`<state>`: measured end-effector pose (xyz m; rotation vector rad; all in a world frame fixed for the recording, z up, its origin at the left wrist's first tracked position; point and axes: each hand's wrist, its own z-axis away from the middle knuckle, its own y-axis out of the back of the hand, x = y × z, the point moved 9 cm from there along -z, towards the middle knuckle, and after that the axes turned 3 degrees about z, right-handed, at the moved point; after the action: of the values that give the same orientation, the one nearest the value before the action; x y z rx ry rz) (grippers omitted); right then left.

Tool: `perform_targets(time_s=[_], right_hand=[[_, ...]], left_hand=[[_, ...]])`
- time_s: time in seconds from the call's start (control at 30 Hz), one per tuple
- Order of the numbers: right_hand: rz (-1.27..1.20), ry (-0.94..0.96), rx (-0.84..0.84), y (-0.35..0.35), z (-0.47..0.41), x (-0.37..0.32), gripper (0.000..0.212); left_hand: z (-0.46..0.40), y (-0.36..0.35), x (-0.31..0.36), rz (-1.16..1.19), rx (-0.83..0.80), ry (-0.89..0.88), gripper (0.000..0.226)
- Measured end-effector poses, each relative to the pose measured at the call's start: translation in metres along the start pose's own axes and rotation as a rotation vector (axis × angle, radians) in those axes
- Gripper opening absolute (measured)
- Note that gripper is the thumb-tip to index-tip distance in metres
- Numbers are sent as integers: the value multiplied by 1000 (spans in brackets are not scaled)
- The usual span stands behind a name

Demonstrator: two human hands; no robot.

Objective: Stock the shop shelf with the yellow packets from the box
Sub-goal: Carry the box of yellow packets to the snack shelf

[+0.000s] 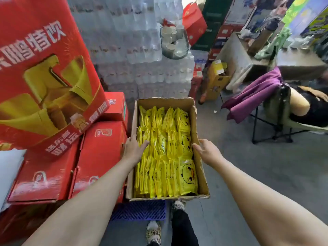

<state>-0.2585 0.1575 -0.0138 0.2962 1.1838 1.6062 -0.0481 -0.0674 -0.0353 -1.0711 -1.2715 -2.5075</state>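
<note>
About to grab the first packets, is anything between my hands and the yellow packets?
No. The box is open-topped; the left hand already touches the yellow packets, and the right hand is at the rim.

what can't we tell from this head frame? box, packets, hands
- Shop shelf: not in the head view at all.
- Yellow packets: lower layers hidden by the top rows; count unknown.
- Cardboard box: its support mostly hidden by the box itself.
- Left hand: grip on the box wall unclear.
- Right hand: contact with the rim unclear.
</note>
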Motion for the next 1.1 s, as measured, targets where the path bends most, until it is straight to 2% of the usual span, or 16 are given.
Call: perform_targets(time_s=[0.1, 0.27, 0.57, 0.7, 0.87, 1.1], right_hand=[[-91, -80, -36, -12, -23, 14, 60], [-222, -176, -152, -38, -68, 38, 76], [-366, -219, -226, -63, -113, 44, 61], [-289, -219, -177, -62, -122, 53, 59], [-179, -227, -110, -60, -127, 59, 38], [-179, -282, -42, -58, -126, 71, 39]], left_hand=[[-15, -10, -13, 101, 82, 50, 80], [-30, -29, -34, 183, 158, 237, 90], [-65, -44, -66, 161, 161, 468, 60], [-75, -44, -69, 68, 154, 468, 52], [-74, -43, -69, 27, 170, 440, 46], [-66, -40, -61, 63, 192, 403, 40]])
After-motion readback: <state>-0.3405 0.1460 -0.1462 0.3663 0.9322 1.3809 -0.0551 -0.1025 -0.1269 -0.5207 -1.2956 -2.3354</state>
